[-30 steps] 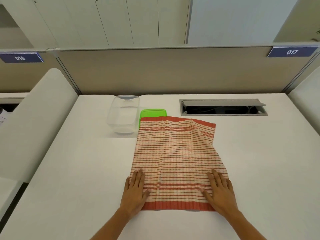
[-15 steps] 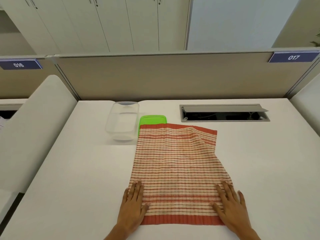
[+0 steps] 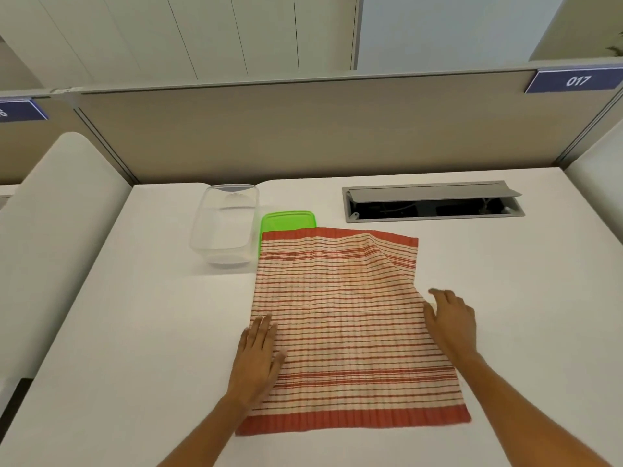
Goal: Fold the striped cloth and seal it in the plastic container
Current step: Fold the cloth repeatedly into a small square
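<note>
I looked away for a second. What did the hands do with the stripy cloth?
Both hands slid up the cloth away from its near corners. The left hand now lies flat on the left edge; the right hand is at the right edge, where the cloth is rumpled. Nothing is gripped yet. The cloth is unfolded as before, covering part of the green lid beside the container.

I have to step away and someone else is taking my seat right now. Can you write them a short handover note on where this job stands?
Left hand: open, flat on the left edge of the striped cloth.
Right hand: open, at the cloth's right edge, not gripping.
The cloth lies spread out on the desk, one ridge near its far right corner; its far edge covers part of the green lid.
The plastic container sits empty and open, left of the lid.
Done: cloth laid out.
Left: fold, put in, press lid on.
</note>
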